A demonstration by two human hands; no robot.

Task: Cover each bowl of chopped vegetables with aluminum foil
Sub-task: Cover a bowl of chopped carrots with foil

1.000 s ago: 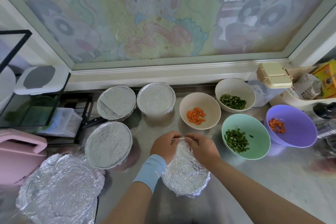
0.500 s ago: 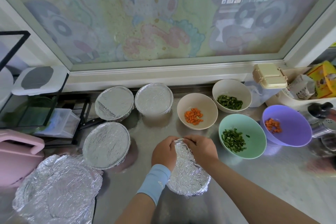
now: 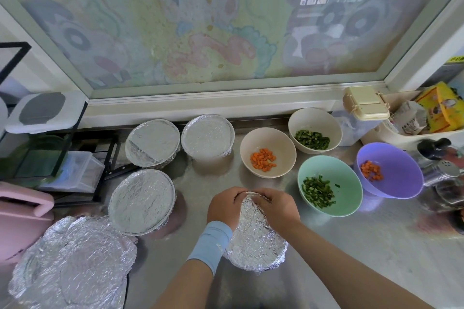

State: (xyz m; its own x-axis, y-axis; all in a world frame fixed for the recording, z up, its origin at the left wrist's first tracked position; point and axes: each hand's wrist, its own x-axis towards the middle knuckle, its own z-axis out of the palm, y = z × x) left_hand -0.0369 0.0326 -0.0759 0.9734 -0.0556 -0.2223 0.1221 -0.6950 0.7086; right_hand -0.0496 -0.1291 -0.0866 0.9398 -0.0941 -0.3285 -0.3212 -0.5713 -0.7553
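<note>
A bowl wrapped in crinkled foil (image 3: 256,241) sits at the front middle of the steel counter (image 3: 364,246). My left hand (image 3: 223,206) and my right hand (image 3: 277,206) both curl over its far rim and pinch the foil there. Three foil-covered bowls stand to the left (image 3: 141,198), (image 3: 152,142), (image 3: 207,135). Uncovered are a beige bowl of carrot (image 3: 267,155), a beige bowl of green pieces (image 3: 313,130), a mint bowl of green pieces (image 3: 330,188) and a purple bowl of carrot (image 3: 389,170).
Crumpled foil sheets (image 3: 72,263) lie at the front left. A pink object (image 3: 22,211) and a black rack with clear boxes (image 3: 62,158) stand at the left. A cream-lidded container (image 3: 365,105), a tub of packets (image 3: 426,118) and shakers (image 3: 442,165) crowd the right. A window runs along the back.
Both hands stay on the far rim of the foil-wrapped bowl, working the foil edge. The view has shifted slightly; the other bowls have not moved.
</note>
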